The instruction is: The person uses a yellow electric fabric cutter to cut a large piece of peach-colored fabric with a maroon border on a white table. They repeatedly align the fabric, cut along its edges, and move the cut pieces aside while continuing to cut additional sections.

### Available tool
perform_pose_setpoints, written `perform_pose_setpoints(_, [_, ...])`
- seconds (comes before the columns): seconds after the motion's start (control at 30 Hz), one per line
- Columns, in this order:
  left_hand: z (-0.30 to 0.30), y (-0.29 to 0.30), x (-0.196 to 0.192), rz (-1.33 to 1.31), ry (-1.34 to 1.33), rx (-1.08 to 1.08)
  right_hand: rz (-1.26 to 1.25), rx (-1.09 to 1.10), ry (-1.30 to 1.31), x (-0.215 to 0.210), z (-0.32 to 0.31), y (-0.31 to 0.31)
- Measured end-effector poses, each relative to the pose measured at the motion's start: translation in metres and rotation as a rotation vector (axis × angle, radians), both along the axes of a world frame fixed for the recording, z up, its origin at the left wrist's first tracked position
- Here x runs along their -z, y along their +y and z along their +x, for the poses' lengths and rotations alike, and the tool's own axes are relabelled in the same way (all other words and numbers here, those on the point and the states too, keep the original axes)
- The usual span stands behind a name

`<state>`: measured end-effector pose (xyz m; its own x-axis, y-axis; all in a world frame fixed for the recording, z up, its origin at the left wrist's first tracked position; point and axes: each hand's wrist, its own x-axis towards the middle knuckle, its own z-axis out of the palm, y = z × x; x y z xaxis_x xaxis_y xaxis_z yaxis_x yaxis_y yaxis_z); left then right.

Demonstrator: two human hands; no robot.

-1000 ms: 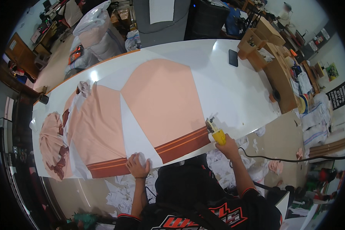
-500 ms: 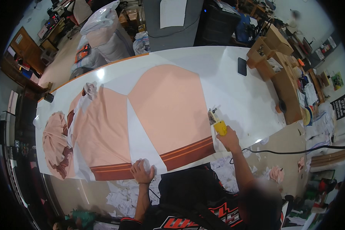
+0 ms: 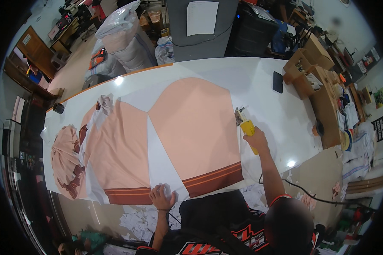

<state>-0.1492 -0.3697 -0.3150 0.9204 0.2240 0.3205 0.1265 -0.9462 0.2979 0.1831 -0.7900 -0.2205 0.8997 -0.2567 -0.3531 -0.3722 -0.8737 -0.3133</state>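
Note:
My right hand (image 3: 256, 139) grips a yellow electric fabric cutter (image 3: 247, 128), its metal head against the right edge of a peach fabric panel (image 3: 195, 127) with a rounded top and a striped brown band (image 3: 215, 179) along its near edge. My left hand (image 3: 162, 197) rests with fingers spread on white fabric (image 3: 168, 163) between this panel and a second peach piece (image 3: 119, 146), by the near table edge. That second piece has a matching brown band and lies rumpled on its left side. A power cord (image 3: 315, 197) trails off to the right.
Crumpled peach fabric (image 3: 64, 148) lies at the table's left end. The white table (image 3: 259, 93) bears a black phone (image 3: 277, 82) at the far right, beside cardboard boxes (image 3: 323, 102). Stuffed bags (image 3: 125, 42) stand beyond the table. Fabric scraps (image 3: 144, 223) litter the floor.
My right hand and the fabric cutter have moved away from me along the panel's right edge. My left hand keeps its place on the fabric. The whole view has shifted slightly.

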Motion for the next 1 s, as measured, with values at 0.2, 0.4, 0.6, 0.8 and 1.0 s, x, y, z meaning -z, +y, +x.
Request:
perform_pose_setpoints(0.2, [0.001,0.0,-0.001,0.007,0.017,-0.01,0.003,-0.02,-0.003,0.006,0.046,0.004])
perform_pose_setpoints(0.4, [0.003,0.0,-0.001,0.02,0.026,-0.018,0.008,-0.025,-0.021,0.012,0.097,0.012])
perform_pose_setpoints(0.6, [0.007,-0.002,-0.004,0.009,0.066,-0.031,0.015,-0.031,-0.018,0.006,0.155,0.024])
perform_pose_setpoints(0.8, [0.003,0.0,0.001,0.002,0.092,-0.045,0.03,-0.021,-0.037,0.01,0.222,0.04])
perform_pose_setpoints(1.0, [0.007,0.005,-0.006,0.01,0.174,-0.032,0.239,0.038,-0.125,0.019,0.291,0.05])
